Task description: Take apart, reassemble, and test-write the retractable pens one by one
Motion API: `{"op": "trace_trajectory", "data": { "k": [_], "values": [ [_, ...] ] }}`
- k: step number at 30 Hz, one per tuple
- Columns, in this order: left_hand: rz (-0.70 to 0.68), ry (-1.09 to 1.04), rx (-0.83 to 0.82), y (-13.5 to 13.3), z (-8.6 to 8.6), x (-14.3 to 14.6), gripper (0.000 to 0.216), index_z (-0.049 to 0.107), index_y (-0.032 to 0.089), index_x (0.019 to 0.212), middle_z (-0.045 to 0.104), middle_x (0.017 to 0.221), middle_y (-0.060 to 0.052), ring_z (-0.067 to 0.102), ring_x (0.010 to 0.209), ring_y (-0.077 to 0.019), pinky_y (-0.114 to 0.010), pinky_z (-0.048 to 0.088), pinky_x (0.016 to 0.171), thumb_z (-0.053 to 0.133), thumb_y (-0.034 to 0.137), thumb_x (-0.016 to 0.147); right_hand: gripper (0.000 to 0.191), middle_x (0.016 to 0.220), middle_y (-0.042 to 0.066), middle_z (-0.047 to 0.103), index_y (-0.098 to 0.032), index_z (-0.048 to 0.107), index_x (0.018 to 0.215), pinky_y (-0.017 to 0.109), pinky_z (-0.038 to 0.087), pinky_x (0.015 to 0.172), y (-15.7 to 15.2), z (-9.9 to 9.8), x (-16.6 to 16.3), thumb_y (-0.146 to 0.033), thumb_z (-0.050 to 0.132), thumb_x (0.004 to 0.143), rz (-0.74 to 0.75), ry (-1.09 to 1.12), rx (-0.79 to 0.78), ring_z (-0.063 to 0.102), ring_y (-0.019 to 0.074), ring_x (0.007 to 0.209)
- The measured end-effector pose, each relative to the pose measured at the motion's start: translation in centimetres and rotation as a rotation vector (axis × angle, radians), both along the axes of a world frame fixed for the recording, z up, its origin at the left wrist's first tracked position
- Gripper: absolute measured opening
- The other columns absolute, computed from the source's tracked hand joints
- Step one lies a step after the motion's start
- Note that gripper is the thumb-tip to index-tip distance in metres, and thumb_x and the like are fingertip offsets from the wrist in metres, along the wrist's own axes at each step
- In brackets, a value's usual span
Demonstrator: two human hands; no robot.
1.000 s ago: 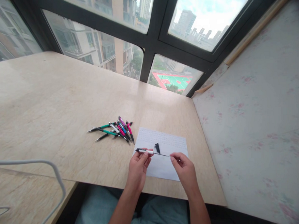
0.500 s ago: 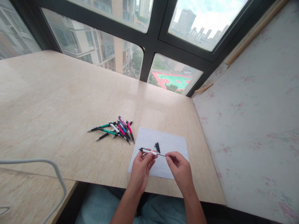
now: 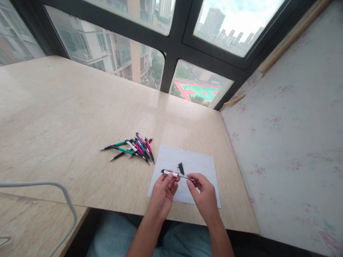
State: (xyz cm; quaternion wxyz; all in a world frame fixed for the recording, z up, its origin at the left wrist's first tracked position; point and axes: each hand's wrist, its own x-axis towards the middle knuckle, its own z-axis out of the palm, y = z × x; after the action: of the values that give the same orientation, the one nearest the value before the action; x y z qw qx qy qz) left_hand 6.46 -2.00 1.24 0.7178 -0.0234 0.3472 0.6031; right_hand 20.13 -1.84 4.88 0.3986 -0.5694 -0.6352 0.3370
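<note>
Over the sheet of paper (image 3: pixel 199 163) at the near right of the desk (image 3: pixel 75 109), the left hand (image 3: pixel 161 194) has its fingers closed around a white pen barrel (image 3: pixel 167 173), its black clip end pointing left. A thin refill (image 3: pixel 182 177) sticks out of the barrel's right end, and the right hand (image 3: pixel 203 195) pinches it between thumb and fingertips, which hide its far end. Just beyond the refill, a small black pen part (image 3: pixel 181 168) lies on the paper, clear of both hands; the hands and forearms cover some of the sheet's near half.

Left of the paper lies a loose pile of pens (image 3: pixel 138 147), green, white, pink, blue and purple with black grips, crossing over one another. One pink pen's tip is just beside the paper's left edge; whether they touch I cannot tell. A pale cable (image 3: pixel 59 188) loops in at the near left, well apart from the hands. A dark window frame (image 3: pixel 167 74) closes off the far side, a flowered wall (image 3: pixel 285 158) the right.
</note>
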Motion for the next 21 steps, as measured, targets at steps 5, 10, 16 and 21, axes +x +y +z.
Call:
{"op": "trace_trajectory", "data": {
  "k": [5, 10, 16, 21],
  "values": [
    [0.022, -0.054, -0.017, 0.1, 0.0, -0.3, 0.007, 0.066, 0.013, 0.089, 0.072, 0.088, -0.007, 0.069, 0.074, -0.0116, -0.016, 0.056, 0.062, 0.068, 0.013, 0.082, 0.028, 0.095, 0.009, 0.069, -0.018, 0.066, 0.109, 0.029, 0.054, 0.065, 0.3, -0.8, 0.4, -0.027, 0.057, 0.085, -0.005, -0.054, -0.012, 0.065, 0.0203, 0.083],
    [0.069, -0.041, -0.023, 0.3, -0.1, -0.7, 0.005, 0.066, 0.014, 0.087, 0.072, 0.087, -0.006, 0.070, 0.074, -0.0117, -0.016, 0.056, 0.060, 0.067, 0.012, 0.082, 0.023, 0.086, 0.006, 0.068, -0.020, 0.068, 0.099, 0.030, 0.049, 0.064, 1.8, -2.7, 0.4, -0.021, 0.054, 0.080, -0.057, -0.386, 0.033, 0.061, 0.0186, 0.069],
    [0.081, -0.020, -0.012, 0.4, -0.2, -1.0, 0.007, 0.065, 0.014, 0.089, 0.072, 0.088, -0.006, 0.070, 0.074, -0.0120, -0.017, 0.056, 0.060, 0.066, 0.012, 0.083, 0.013, 0.085, 0.008, 0.065, -0.022, 0.065, 0.087, 0.030, 0.043, 0.060, 2.8, -4.4, -0.9, -0.020, 0.055, 0.078, -0.105, -0.607, 0.000, 0.062, 0.0235, 0.077],
    [0.085, 0.000, -0.021, 0.4, -0.2, -1.1, 0.007, 0.065, 0.014, 0.089, 0.072, 0.088, -0.006, 0.070, 0.074, -0.0122, -0.017, 0.056, 0.059, 0.067, 0.012, 0.083, 0.010, 0.076, 0.007, 0.064, -0.022, 0.061, 0.076, 0.029, 0.038, 0.056, 3.0, -4.7, -1.1, -0.019, 0.052, 0.079, -0.160, -0.633, 0.018, 0.060, 0.0218, 0.069]
  ]
}}
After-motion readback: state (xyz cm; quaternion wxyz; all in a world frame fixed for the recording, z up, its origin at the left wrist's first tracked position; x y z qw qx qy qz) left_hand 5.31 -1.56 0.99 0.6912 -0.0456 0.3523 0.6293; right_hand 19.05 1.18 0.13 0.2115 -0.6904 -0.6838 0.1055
